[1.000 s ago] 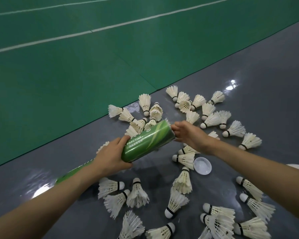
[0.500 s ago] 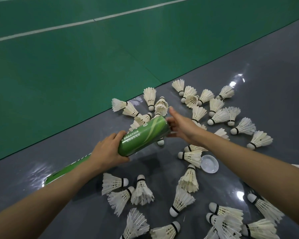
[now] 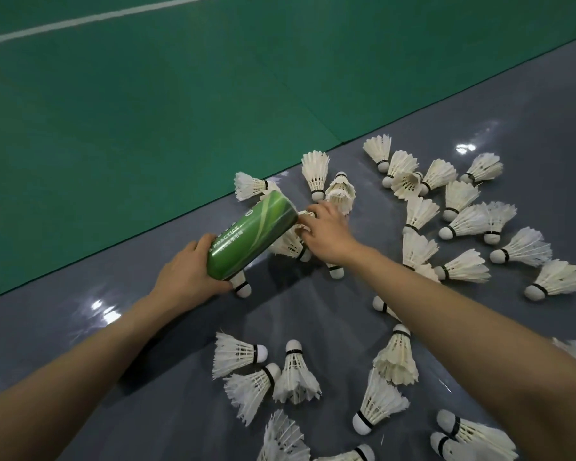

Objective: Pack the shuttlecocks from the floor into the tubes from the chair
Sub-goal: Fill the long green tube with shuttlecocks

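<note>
- The green tube (image 3: 251, 236) is gripped by the left hand (image 3: 188, 281), tilted toward 2 o'clock.
- A shuttlecock (image 3: 305, 217) is pinched by the right hand (image 3: 326, 236) at the tube's mouth.

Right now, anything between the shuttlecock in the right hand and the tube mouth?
Nothing visible. The right hand holds a shuttlecock right at the far end of the green tube, gripped by the left hand.

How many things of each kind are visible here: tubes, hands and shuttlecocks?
green tube: 1
hands: 2, left hand and right hand
shuttlecocks: about 30, some partly hidden by the arms and the tube
total: about 33
</note>
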Tool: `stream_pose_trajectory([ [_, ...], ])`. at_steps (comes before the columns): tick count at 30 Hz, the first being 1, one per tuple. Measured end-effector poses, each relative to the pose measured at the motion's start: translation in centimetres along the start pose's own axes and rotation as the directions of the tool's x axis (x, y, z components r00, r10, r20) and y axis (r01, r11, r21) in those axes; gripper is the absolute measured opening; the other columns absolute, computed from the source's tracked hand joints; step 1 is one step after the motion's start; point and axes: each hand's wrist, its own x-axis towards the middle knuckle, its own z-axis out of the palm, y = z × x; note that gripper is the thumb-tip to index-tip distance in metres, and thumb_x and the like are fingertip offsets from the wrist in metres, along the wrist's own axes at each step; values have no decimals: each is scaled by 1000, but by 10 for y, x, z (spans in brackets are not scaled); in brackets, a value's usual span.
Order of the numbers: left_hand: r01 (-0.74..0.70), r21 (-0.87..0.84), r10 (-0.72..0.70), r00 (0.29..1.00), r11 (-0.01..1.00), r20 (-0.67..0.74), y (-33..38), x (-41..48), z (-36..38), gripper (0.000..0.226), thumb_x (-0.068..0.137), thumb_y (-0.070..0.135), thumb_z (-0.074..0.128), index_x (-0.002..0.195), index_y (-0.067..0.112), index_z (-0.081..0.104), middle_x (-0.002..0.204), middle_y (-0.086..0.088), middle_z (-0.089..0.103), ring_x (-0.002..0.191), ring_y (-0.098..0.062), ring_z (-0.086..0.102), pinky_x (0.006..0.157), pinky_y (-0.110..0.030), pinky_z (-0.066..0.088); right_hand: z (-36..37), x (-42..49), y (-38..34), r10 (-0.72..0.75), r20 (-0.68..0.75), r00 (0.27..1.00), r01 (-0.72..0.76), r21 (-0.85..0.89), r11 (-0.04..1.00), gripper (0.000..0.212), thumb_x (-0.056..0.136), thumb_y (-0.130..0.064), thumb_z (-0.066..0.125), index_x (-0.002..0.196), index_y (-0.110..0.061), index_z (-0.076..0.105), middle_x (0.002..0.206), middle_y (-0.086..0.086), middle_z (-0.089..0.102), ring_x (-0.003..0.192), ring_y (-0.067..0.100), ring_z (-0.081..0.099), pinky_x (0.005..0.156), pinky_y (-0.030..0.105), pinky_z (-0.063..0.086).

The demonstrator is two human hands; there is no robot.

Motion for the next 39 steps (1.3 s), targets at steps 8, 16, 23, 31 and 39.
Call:
stream_pose_trajectory([
  [8,7,-37,-6,1000,999,21,-3,2,0,86,64,45,78,135,30,33,123,0,52,102,-22,54,82,-37,49,9,13,4,95,39,995,-91,-87,992,40,101,-33,33,138,-23,43,147,3,33,141,23,20,114,54,13],
  [16,-25,-13,25,999,1000,36,17,-2,-3,89,64,44,79,137,28,31,125,0,51,105,-21,52,83,-37,48,-43,-18,43,416,-30,909,-222,810,543,32,98,-15,40,126,-11,56,134,5,54,123,17,49,100,30,37],
  [23,-122,106,122,993,987,6,46,-7,-2,90,66,50,77,139,30,29,124,-1,50,106,-22,52,86,-37,47,-85,-75,81,376,164,912,-165,986,-29,35,101,-25,31,102,-12,63,100,10,69,92,24,66,88,41,49],
  [31,-281,166,285,959,945,5,76,-17,9,90,67,46,75,141,28,28,122,1,50,103,-22,53,87,-37,45,-104,-115,100,280,172,945,-210,971,113,34,100,-25,34,111,-11,63,99,8,70,94,21,67,86,36,51],
  [39,-256,166,259,966,952,1,78,-23,6,86,63,40,77,135,30,31,119,-1,52,100,-24,54,84,-39,47,-76,-123,105,332,228,916,-385,734,560,23,98,-22,47,104,-6,62,100,12,65,80,17,65,72,27,50],
])
